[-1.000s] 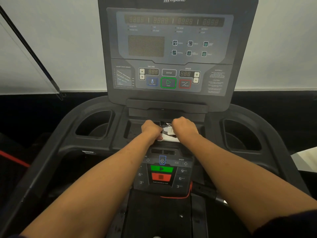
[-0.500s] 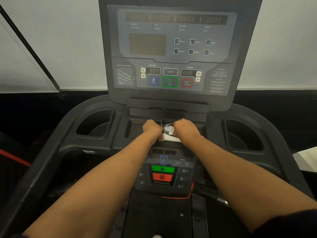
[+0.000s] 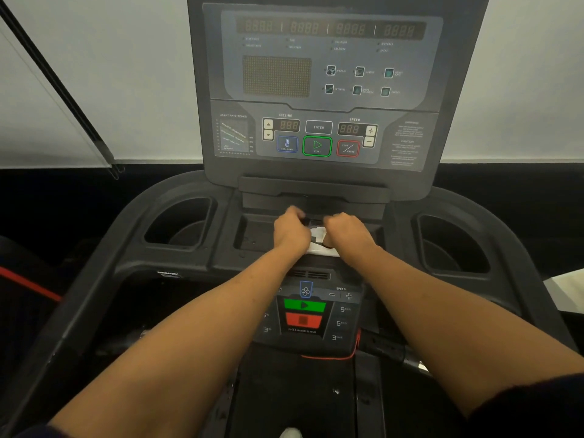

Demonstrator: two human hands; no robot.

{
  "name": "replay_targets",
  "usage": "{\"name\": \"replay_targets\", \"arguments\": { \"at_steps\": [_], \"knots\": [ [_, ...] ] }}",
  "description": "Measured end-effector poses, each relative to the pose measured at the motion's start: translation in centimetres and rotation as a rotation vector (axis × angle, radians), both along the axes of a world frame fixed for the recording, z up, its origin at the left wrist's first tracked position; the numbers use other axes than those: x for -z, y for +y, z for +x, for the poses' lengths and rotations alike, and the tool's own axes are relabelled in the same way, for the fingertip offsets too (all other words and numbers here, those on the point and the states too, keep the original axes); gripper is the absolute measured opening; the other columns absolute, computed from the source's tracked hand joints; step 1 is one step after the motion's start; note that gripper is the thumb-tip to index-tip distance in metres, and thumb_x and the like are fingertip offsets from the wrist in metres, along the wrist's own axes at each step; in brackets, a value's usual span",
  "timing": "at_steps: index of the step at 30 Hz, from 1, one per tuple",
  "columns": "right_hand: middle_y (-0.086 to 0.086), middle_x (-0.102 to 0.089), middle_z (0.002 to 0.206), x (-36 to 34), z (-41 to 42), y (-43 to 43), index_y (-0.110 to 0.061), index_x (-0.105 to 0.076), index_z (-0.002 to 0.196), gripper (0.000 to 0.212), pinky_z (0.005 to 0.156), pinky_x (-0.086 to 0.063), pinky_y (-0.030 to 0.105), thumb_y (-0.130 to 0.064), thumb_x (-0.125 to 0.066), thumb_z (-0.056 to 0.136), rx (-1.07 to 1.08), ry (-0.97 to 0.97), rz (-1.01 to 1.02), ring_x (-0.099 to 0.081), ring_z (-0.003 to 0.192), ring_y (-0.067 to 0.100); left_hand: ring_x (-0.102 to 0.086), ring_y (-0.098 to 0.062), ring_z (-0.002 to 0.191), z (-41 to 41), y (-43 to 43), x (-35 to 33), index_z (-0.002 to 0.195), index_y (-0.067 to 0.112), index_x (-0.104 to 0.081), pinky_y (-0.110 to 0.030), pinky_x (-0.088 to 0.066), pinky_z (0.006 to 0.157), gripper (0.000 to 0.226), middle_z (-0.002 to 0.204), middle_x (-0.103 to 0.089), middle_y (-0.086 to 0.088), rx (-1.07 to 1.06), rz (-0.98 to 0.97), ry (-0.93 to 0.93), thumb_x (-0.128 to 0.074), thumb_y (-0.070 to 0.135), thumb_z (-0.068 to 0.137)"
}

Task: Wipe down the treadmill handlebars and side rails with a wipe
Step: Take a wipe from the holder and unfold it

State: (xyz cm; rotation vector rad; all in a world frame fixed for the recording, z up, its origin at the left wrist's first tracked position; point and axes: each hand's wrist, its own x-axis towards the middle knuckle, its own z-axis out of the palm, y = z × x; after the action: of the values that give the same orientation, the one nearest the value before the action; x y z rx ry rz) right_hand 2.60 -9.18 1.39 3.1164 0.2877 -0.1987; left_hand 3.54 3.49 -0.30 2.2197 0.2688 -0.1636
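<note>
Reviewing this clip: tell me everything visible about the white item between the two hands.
The white item looks like a wipe or its packet; which one cannot be told. It is thin, crumpled and pale, with a small dark mark near its top. It sits over the treadmill's centre tray, just below the console. The left hand and right hand, both fisted, grip it from either side, hiding most of it.

You had the white wipe packet (image 3: 319, 245) lying in the treadmill's centre tray (image 3: 252, 237), between the two empty cup holders (image 3: 180, 224), below the console (image 3: 319, 90).
</note>
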Motion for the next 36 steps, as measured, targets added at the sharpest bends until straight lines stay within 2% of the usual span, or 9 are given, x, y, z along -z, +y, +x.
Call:
{"name": "replay_targets", "arguments": {
  "at_steps": [5,7,11,13,17,20,23,31,36],
  "knots": [
    [0.012,-0.066,0.109,-0.1,0.4,-0.4,-0.010,-0.057,0.125,0.037,0.080,-0.050,0.038,-0.020,-0.060,0.088,-0.027,-0.006,0.063,-0.064,0.098,0.031,-0.059,-0.030,0.116,-1.1,-1.5,-1.1,0.118,0.015,-0.075,-0.025,-0.042,0.092,0.034,0.127,-0.062,-0.011,0.251,0.011,-0.109,-0.057,0.006,0.090],
    [0.011,-0.066,0.109,-0.3,0.5,-0.7,-0.011,-0.059,0.120,0.034,0.079,-0.048,0.036,-0.020,-0.060,0.087,-0.014,0.012,0.076,-0.063,0.099,0.030,-0.063,-0.033,0.108,-1.1,-1.5,-1.4,0.096,0.012,-0.078,-0.032,-0.043,0.088,0.022,0.106,-0.071,-0.011,0.290,0.015,-0.068,-0.057,0.016,0.089],
    [0.012,-0.065,0.106,-0.8,0.2,-1.5,-0.007,-0.061,0.109,0.025,0.079,-0.045,0.035,-0.015,-0.060,0.086,-0.040,-0.013,0.124,-0.061,0.099,0.031,-0.060,-0.027,0.089,-1.3,-1.1,-2.0,0.072,0.017,-0.067,-0.033,-0.043,0.069,0.032,0.071,-0.064,-0.002,0.240,-0.090,0.012,-0.051,0.036,0.091],
    [0.013,-0.065,0.100,-0.9,0.2,-2.0,-0.007,-0.062,0.101,0.019,0.073,-0.043,0.033,-0.013,-0.060,0.084,-0.033,-0.010,0.173,-0.060,0.092,0.031,-0.058,-0.023,0.085,-1.4,-0.9,-1.8,0.078,0.014,-0.070,-0.033,-0.043,0.067,0.031,0.075,-0.065,-0.003,0.258,-0.104,0.014,-0.051,0.029,0.097],
    [0.010,-0.058,0.074,-1.4,0.1,-3.3,-0.007,-0.056,0.080,0.005,0.053,-0.039,0.025,-0.004,-0.059,0.080,0.049,0.104,0.451,-0.054,0.068,0.026,-0.063,-0.028,0.106,-1.6,-0.3,-1.7,0.105,0.005,-0.074,-0.037,-0.046,0.088,0.035,0.108,-0.072,-0.012,0.321,-0.070,-0.006,-0.046,0.026,0.099],
    [0.013,-0.062,0.072,-2.3,-0.1,-3.8,-0.001,-0.057,0.085,0.003,0.048,-0.048,0.017,-0.003,-0.059,0.086,0.138,0.204,0.696,-0.063,0.062,0.022,-0.061,-0.025,0.115,-1.3,0.0,-1.3,0.123,0.021,-0.071,-0.032,-0.046,0.095,0.040,0.121,-0.069,-0.006,0.434,0.017,-0.022,-0.057,0.036,0.089],
    [0.016,-0.067,0.077,-3.1,0.0,-3.9,-0.005,-0.057,0.087,0.004,0.055,-0.053,0.018,-0.006,-0.058,0.091,0.185,0.258,0.808,-0.068,0.069,0.023,-0.048,-0.031,0.129,-1.1,-0.1,-1.1,0.140,0.035,-0.057,-0.046,-0.038,0.111,0.069,0.139,-0.055,-0.008,0.556,0.162,-0.015,-0.062,0.055,0.074],
    [0.010,-0.064,0.075,-3.2,-0.1,-4.2,-0.011,-0.058,0.084,0.008,0.071,-0.057,0.035,-0.012,-0.057,0.091,0.179,0.304,0.792,-0.063,0.065,0.019,-0.053,-0.035,0.124,-1.0,-1.6,-0.7,0.138,0.028,-0.059,-0.043,-0.044,0.105,0.050,0.132,-0.060,-0.012,0.544,0.357,-0.097,-0.069,0.038,0.090],
    [0.007,-0.061,0.073,-4.2,-1.1,-4.5,-0.011,-0.057,0.084,0.009,0.061,-0.048,0.029,-0.013,-0.053,0.092,0.169,0.351,0.799,-0.055,0.063,0.017,-0.049,-0.036,0.126,-1.4,-2.1,-1.1,0.133,0.032,-0.062,-0.046,-0.051,0.098,0.045,0.132,-0.057,-0.008,0.475,0.358,-0.093,-0.065,0.033,0.088]
  ]
}}
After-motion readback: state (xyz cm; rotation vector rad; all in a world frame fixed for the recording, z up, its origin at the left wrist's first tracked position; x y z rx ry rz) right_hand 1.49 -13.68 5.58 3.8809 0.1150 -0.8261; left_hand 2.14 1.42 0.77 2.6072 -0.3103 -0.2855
